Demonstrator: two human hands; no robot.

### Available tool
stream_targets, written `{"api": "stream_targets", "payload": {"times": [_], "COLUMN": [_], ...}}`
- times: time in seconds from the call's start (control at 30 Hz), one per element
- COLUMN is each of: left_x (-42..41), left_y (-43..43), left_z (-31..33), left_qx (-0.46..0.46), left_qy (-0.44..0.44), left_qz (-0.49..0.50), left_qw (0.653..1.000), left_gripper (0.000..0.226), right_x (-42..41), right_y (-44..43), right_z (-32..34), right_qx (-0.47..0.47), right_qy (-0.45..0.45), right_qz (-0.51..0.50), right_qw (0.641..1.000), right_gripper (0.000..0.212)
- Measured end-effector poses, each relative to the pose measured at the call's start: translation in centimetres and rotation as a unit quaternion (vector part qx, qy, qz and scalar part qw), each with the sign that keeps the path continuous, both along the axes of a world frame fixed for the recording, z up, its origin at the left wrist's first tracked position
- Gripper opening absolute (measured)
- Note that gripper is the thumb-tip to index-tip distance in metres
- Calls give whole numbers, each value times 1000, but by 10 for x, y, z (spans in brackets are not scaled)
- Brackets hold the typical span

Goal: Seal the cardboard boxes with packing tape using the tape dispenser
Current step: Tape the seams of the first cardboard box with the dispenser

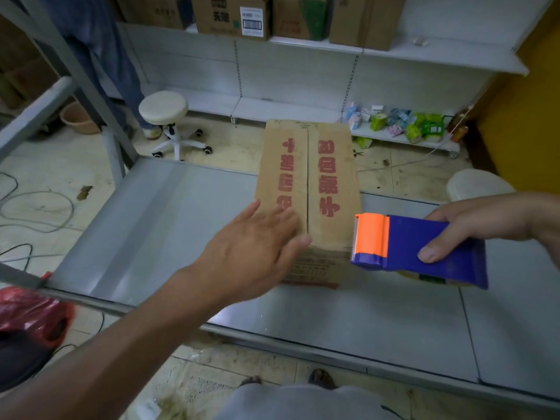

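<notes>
A cardboard box (315,177) is being kept on a grey metal table (151,237), its two top flaps closed and meeting along a centre seam. Large red Chinese characters are being shown in one column on each flap, upside down to the wearer; the smaller red print on the box's near side is too blurred to be read. The left hand (251,247) is being held over the box's near left flap with its fingers straight and spread, and blur is keeping actual contact from being told. Just right of the box's near right corner, a blue tape dispenser (424,250) is being gripped by the right hand (485,219), thumb on top, its orange guard and toothed blade being pointed at the box. Beyond the box, a carton with a white barcode label (251,21) is being stored on a shelf, and a white stool (163,109) is standing to the far left
</notes>
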State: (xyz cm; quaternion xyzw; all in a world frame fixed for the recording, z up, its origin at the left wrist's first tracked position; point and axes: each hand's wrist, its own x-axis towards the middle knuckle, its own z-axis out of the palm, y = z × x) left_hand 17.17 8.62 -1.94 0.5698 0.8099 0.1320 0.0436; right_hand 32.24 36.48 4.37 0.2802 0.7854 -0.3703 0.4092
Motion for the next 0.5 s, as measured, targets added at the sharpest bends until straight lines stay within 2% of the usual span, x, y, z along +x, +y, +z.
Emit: {"api": "stream_targets", "payload": {"times": [0.07,0.13,0.27,0.5], "left_x": [4,7,9,4], "left_y": [32,68,96,96], "left_z": [11,6,-27,-33], "left_qx": [65,83,-46,-72], "left_qy": [-20,-43,-14,3], "left_qz": [30,48,55,42], "left_qw": [997,994,997,997], "left_gripper": [62,54,59,63], "right_x": [1,2,6,16], "right_y": [-1,1,3,12], "right_z": [0,0,-6,-22], "right_qx": [2,-2,-24,-56], "right_qy": [3,9,25,85], "right_qz": [-2,-7,0,14], "right_qw": [1000,1000,999,995], "right_gripper": [59,58,54,53]}}
